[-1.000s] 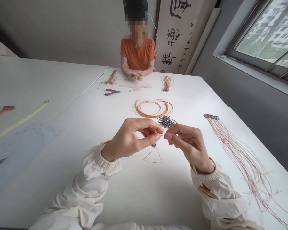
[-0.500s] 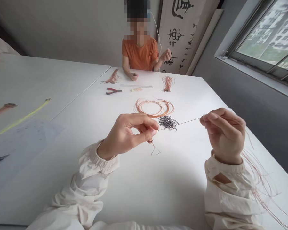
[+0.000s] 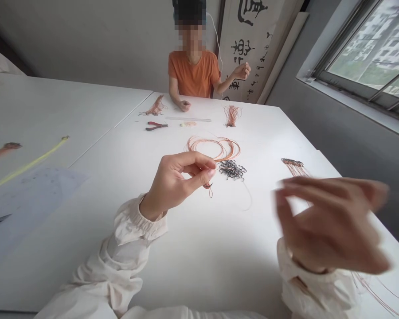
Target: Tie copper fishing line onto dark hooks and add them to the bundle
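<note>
My left hand [image 3: 179, 184] is raised over the white table, thumb and forefinger closed in a pinch on a small dark fishing hook [image 3: 207, 185]. Most of the hook is hidden by the fingers, and a small loop of reddish line [image 3: 211, 193] dangles below it. A thin, pale line [image 3: 250, 197] curves loosely to the right of the pinch. My right hand [image 3: 332, 221] is large and smeared by motion at the right, near a bundle of hooks with lines [image 3: 292, 163]. Whether its fingertips meet is unclear. A heap of loose hooks [image 3: 232, 169] lies just beyond my left hand.
Behind the heap lies a coil of orange line [image 3: 232, 149]. Farther back are red-handled pliers [image 3: 156, 126], a clear ruler [image 3: 188, 119] and two bunches of line. A person in an orange shirt [image 3: 194, 73] sits opposite. Paper [image 3: 40, 195] and a yellow strand [image 3: 26, 168] lie left.
The line that was stretched taut between my hands is now loose. My right hand has come nearer and lower, uncovering the hook bundle; my left hand has barely moved.
</note>
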A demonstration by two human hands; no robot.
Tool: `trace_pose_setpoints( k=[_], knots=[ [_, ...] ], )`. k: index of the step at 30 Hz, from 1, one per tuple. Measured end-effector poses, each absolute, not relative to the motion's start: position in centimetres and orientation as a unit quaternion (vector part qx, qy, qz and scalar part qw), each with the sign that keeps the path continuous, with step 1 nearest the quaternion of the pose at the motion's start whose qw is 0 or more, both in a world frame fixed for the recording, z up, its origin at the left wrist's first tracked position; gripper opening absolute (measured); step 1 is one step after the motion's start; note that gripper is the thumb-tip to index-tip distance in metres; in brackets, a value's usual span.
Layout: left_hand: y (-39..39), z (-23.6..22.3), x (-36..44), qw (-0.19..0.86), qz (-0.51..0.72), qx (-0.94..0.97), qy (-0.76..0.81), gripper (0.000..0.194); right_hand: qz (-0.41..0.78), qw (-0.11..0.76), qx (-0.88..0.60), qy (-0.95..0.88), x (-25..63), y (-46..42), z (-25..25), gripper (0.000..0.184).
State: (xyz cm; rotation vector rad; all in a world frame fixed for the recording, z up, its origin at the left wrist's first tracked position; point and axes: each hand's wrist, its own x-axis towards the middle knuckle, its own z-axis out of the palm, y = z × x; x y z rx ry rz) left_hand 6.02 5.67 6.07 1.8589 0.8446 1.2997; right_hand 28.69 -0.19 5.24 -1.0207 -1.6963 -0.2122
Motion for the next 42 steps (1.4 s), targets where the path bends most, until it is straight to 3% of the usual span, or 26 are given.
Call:
trace_pose_setpoints(
  k=[4,10,12,14,17,20,22,27,30,34,36,40,42],
  knots=[
    [5.6,6.1,6.2,0.341,0.522,0.708,0.333,0.005,-0.097,0.494,-0.4,-0.766,23.7,-0.9,3.5,0.025],
    [5.4,6.2,6.2,0.349,0.527,0.7,0.332,0.004,-0.034,0.519,-0.416,-0.746,21.9,0.3,2.1,0.01],
    [5.3,6.3,6.1,0.359,0.53,0.696,0.325,0.004,0.1,0.542,-0.425,-0.719,22.2,0.5,2.2,0.008],
    [5.3,6.3,6.1,0.366,0.539,0.691,0.313,0.006,0.323,0.55,-0.413,-0.651,22.6,1.0,2.3,0.015],
    [5.2,6.4,6.0,0.371,0.552,0.685,0.296,0.009,0.621,0.499,-0.325,-0.51,23.1,2.2,2.1,0.024],
    [5.3,6.3,6.1,0.371,0.558,0.684,0.29,0.009,0.734,0.418,-0.261,-0.468,23.3,3.2,1.7,0.028],
    [5.4,6.2,6.0,0.363,0.566,0.683,0.285,0.009,0.703,0.428,-0.271,-0.499,23.4,3.3,1.6,0.027],
    [5.4,6.1,5.9,0.348,0.567,0.687,0.291,0.01,0.414,0.568,-0.365,-0.61,23.3,2.0,2.2,0.005],
    [5.3,6.2,5.9,0.353,0.557,0.688,0.304,0.009,0.316,0.584,-0.358,-0.657,22.6,1.2,2.2,0.021],
    [5.2,6.3,6.0,0.367,0.538,0.693,0.31,0.006,0.22,0.583,-0.386,-0.68,22.1,1.0,1.8,0.006],
    [5.1,6.3,6.1,0.372,0.538,0.691,0.308,0.006,0.287,0.585,-0.396,-0.647,22.1,1.3,1.8,0.005],
    [5.0,6.2,6.2,0.381,0.542,0.685,0.303,0.007,0.573,0.537,-0.319,-0.53,22.6,2.0,1.9,0.017],
    [5.0,6.2,6.2,0.382,0.544,0.683,0.303,0.007,0.628,0.516,-0.284,-0.509,22.8,2.2,1.9,0.02]
  ],
)
